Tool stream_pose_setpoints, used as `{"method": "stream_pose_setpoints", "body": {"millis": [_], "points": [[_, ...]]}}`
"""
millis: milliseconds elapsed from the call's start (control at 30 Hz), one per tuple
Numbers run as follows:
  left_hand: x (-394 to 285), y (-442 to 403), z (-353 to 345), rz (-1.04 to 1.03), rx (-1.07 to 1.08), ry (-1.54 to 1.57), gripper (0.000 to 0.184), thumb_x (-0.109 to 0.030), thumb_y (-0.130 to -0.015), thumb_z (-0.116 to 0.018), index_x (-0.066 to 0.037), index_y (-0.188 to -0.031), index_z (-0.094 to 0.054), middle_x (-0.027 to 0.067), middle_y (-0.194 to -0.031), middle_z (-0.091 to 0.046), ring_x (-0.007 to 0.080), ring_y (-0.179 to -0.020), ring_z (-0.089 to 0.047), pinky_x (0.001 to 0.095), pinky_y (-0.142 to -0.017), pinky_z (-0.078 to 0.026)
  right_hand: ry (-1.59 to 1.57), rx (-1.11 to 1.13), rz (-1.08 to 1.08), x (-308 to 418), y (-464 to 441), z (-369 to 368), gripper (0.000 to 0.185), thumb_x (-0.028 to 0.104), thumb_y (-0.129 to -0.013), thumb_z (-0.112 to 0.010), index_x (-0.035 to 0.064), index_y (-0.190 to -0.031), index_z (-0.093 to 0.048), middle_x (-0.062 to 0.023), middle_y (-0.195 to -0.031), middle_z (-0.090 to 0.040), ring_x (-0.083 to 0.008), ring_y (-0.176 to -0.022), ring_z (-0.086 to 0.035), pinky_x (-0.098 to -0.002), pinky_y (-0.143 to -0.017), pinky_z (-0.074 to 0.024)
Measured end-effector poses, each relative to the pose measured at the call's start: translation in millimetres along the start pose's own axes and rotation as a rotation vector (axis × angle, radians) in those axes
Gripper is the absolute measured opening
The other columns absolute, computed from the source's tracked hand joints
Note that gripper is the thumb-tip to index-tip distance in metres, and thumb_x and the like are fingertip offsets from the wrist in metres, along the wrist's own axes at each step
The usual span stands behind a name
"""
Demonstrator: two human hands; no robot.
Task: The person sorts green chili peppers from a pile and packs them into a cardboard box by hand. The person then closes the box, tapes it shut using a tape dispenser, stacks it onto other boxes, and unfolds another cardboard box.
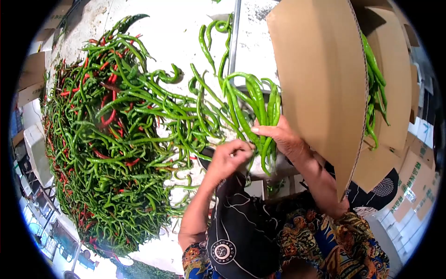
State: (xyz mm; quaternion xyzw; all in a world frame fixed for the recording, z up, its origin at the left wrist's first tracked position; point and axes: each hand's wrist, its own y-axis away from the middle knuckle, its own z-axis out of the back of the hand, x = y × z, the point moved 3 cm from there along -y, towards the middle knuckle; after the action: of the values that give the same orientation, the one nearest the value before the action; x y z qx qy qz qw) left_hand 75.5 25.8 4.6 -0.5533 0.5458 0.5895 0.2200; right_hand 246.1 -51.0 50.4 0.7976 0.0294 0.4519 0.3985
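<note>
A big heap of thin, curling green peppers mixed with red ones covers the left side of a white, flat-topped table, straggling rightward. Near the table's front edge, a person's bare left hand has fingers curled; whether it grips anything cannot be told. Beside it, the bare right hand is closed around a bunch of long, glossy, bright-green peppers. At right stands a brown cardboard panel, more green peppers showing beyond.

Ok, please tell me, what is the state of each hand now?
Left hand: curled closed; cannot tell if it holds anything.
Right hand: closed, holding a bunch of peppers.
</note>
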Motion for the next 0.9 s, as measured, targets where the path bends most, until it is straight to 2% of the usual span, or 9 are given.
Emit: {"method": "stream_pose_setpoints", "body": {"millis": [167,267,367,467,500,600,633,667,900], "points": [[62.9,17.8,37.8,0.388,-0.343,0.001,0.019,-0.017,-0.094,-0.057,-0.004,-0.081,-0.059,0.0017,-0.081,-0.064,0.0105,-0.074,-0.062,0.0241,-0.065,-0.049,-0.084,-0.033,-0.106,-4.7,22.5,6.2,0.02,0.016,-0.083,-0.063,0.0009,-0.096,-0.062,-0.0041,-0.083,-0.062,-0.0116,-0.076,-0.056,-0.0257,-0.072,-0.0451],[80.6,7.7,33.1,0.375,-0.454,-0.239,0.025,-0.025,-0.09,-0.063,-0.001,-0.09,-0.066,0.0109,-0.072,-0.067,0.0179,-0.064,-0.066,0.031,-0.06,-0.051,-0.156,0.007,-0.143,-2.9,38.6,6.3,0.019,0.014,-0.084,-0.061,0.0,-0.097,-0.062,-0.0055,-0.085,-0.063,-0.0121,-0.076,-0.057,-0.0252,-0.072,-0.0459],[102.8,-14.3,19.4,0.23,-0.592,-0.545,0.037,-0.038,-0.08,-0.072,-0.002,-0.085,-0.07,0.0195,-0.069,-0.066,0.0343,-0.066,-0.066,0.0414,-0.066,-0.052,-0.195,-0.053,-0.109,-23.2,39.1,13.1,0.019,0.012,-0.084,-0.061,-0.0001,-0.098,-0.061,-0.0062,-0.085,-0.063,-0.0122,-0.075,-0.057,-0.0249,-0.072,-0.0459],[109.9,-32.3,14.8,0.324,-0.656,-0.511,0.038,-0.039,-0.078,-0.073,-0.001,-0.081,-0.07,0.0196,-0.07,-0.067,0.038,-0.069,-0.065,0.0444,-0.069,-0.05,-0.076,-0.113,-0.039,-36.4,34.8,22.4,0.018,0.01,-0.083,-0.061,-0.0002,-0.098,-0.059,-0.0057,-0.083,-0.061,-0.0123,-0.074,-0.056,-0.0257,-0.071,-0.0448],[101.8,-35.8,13.3,0.328,-0.692,-0.54,0.033,-0.035,-0.078,-0.073,-0.001,-0.077,-0.069,0.0189,-0.07,-0.067,0.0332,-0.066,-0.066,0.0427,-0.069,-0.051,-0.027,-0.113,-0.037,-40.4,33.4,24.3,0.017,0.009,-0.083,-0.061,-0.0001,-0.098,-0.059,-0.0051,-0.083,-0.06,-0.0123,-0.074,-0.056,-0.0259,-0.071,-0.0446],[138.1,-39.1,18.5,0.328,-0.743,-0.16,0.026,-0.026,-0.08,-0.071,-0.002,-0.072,-0.065,0.0112,-0.063,-0.064,0.0209,-0.056,-0.059,0.0356,-0.058,-0.048,0.092,-0.133,0.045,-46.4,34.7,26.9,0.016,0.011,-0.084,-0.06,0.0005,-0.095,-0.058,-0.0035,-0.081,-0.058,-0.0122,-0.073,-0.054,-0.0261,-0.071,-0.0435],[127.0,-36.7,18.2,0.449,-0.632,0.359,0.019,-0.019,-0.082,-0.067,-0.004,-0.071,-0.061,0.0009,-0.06,-0.057,0.0088,-0.052,-0.049,0.0252,-0.05,-0.039,0.109,-0.136,0.046,-47.5,34.1,28.4,0.016,0.011,-0.084,-0.06,0.0006,-0.094,-0.057,-0.0035,-0.08,-0.058,-0.0122,-0.073,-0.054,-0.0262,-0.07,-0.0434],[108.9,-35.1,15.8,0.463,-0.59,0.504,0.017,-0.017,-0.085,-0.067,-0.008,-0.074,-0.059,-0.0045,-0.059,-0.051,0.0054,-0.049,-0.043,0.0197,-0.046,-0.031,0.123,-0.139,0.047,-48.8,33.6,29.1,0.016,0.012,-0.084,-0.06,0.0007,-0.094,-0.057,-0.0035,-0.08,-0.057,-0.0122,-0.072,-0.053,-0.0263,-0.07,-0.0433],[48.5,-11.3,8.6,0.346,-0.479,0.731,0.002,-0.013,-0.093,-0.054,-0.011,-0.094,-0.054,0.0024,-0.092,-0.06,0.0145,-0.084,-0.06,0.0315,-0.076,-0.048,0.247,-0.264,0.063,-48.6,33.9,27.3,0.017,0.012,-0.083,-0.063,0.0012,-0.096,-0.061,-0.0003,-0.083,-0.061,-0.0115,-0.076,-0.057,-0.0274,-0.072,-0.0466]]}}
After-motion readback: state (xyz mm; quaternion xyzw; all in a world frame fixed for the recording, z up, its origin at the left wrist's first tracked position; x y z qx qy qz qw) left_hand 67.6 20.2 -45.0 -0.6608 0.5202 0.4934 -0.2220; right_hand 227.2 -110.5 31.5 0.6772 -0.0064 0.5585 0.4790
